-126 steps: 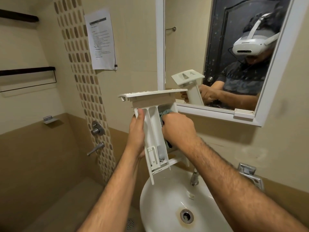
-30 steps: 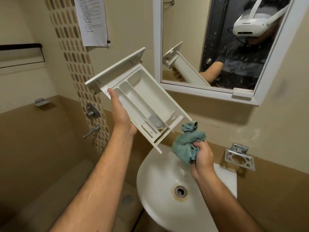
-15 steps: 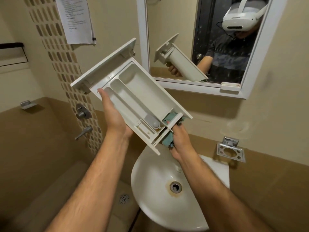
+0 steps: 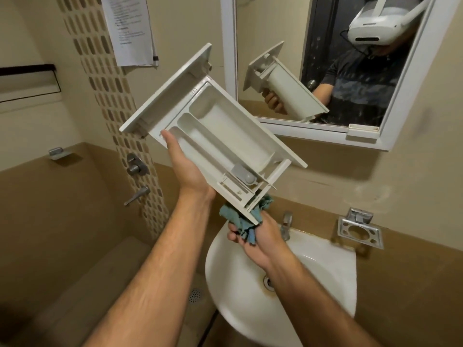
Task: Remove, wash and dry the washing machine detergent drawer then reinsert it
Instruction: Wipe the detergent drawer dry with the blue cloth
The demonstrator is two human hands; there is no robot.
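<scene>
The white detergent drawer [image 4: 220, 136] is held up over the sink, tilted, its front panel at the upper left and its open compartments facing me. My left hand [image 4: 186, 169] grips its left side wall from below. A teal cloth [image 4: 244, 221] is bunched in my right hand [image 4: 253, 239] and pressed against the drawer's lower rear end. Part of the cloth is hidden behind the drawer.
A white wall-mounted sink [image 4: 313, 266] with a chrome tap [image 4: 285, 225] lies below the drawer. A white-framed mirror [image 4: 400, 108] hangs behind, a chrome holder [image 4: 358, 229] to the right. Shower valves [image 4: 136, 167] and a paper notice [image 4: 130, 28] are on the left wall.
My right hand brought the cloth up from over the sink to the drawer's rear end, then shifted it slightly left along the bottom edge. My left hand keeps the drawer tilted.
</scene>
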